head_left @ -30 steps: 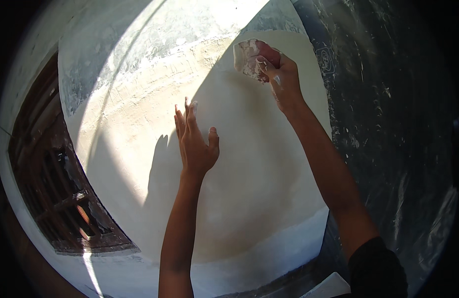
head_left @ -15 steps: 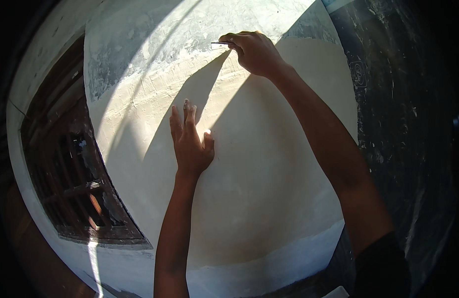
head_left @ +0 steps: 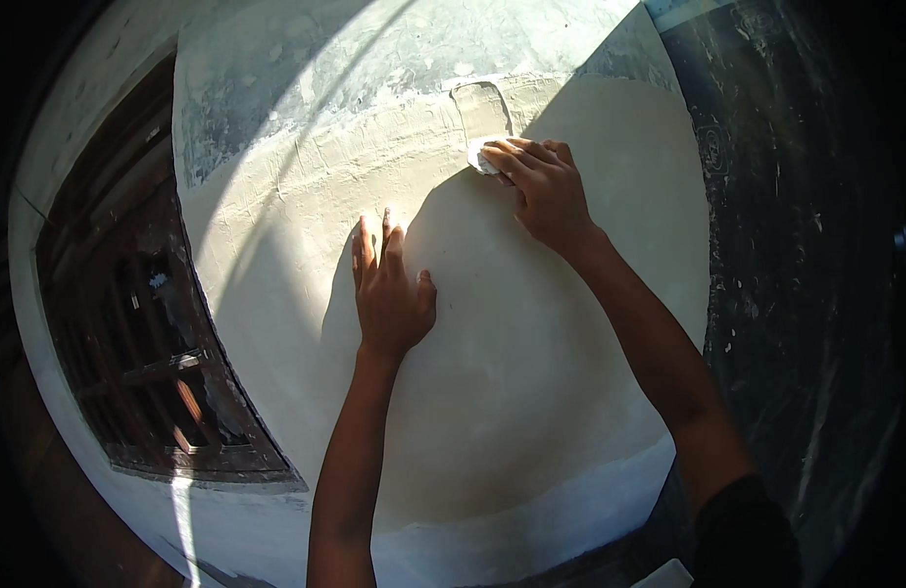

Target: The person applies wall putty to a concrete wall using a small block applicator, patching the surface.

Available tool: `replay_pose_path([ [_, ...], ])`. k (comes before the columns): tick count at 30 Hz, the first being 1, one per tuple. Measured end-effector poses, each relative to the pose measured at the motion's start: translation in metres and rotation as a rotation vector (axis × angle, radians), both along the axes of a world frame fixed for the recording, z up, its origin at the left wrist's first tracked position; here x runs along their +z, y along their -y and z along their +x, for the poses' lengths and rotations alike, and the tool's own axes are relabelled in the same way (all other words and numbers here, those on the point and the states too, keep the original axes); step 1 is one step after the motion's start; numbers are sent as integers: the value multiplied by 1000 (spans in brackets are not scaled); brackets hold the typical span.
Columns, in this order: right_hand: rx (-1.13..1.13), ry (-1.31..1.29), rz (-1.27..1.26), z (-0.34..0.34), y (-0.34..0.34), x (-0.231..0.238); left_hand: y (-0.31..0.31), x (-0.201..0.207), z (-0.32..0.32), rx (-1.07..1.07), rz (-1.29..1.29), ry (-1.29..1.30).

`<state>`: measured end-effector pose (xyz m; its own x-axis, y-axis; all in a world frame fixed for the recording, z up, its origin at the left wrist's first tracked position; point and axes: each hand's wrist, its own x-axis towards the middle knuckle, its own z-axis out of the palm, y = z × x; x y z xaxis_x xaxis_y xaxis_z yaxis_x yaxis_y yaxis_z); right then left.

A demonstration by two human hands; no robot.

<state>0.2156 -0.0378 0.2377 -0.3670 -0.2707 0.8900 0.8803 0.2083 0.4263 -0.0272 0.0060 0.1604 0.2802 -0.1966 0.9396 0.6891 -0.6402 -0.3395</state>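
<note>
A pale wall [head_left: 531, 392] fills the middle, coated with cream putty over an older grey, mottled surface. My right hand [head_left: 551, 191] grips a small flat putty scraper [head_left: 480, 157], pressed against the upper part of the coat with white putty along it. Fingers hide most of the scraper. Just above it, a fresh smoothed strip [head_left: 482, 108] with raised edges runs up to the grey area. Lower and to the left, my left hand [head_left: 389, 299] is open, its fingers spread upward beside the wall; I cannot tell whether they touch it. It holds nothing.
At left stands a dark wooden window [head_left: 149, 363] with slats and a frame. A dark, scuffed panel [head_left: 796, 294] borders the wall on the right. Sunlight and my arms' shadows cross the upper wall. A pale object's corner [head_left: 665, 576] shows at the bottom.
My right hand has drawn the scraper down and slightly right, leaving a smoothed strip and gathering white putty on it. The left hand has shifted slightly right and down.
</note>
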Motion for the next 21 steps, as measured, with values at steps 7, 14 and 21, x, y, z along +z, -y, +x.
replay_pose_path([
  [7,20,19,74,-31,-13,79,4,-2,-3,-29,5,-12],
  [14,5,-3,-32,-45,-20,-27,-2,-5,-12,-25,8,-32],
  [21,89,-4,50,-64,2,47,-5,-11,-15,-72,-18,-21],
])
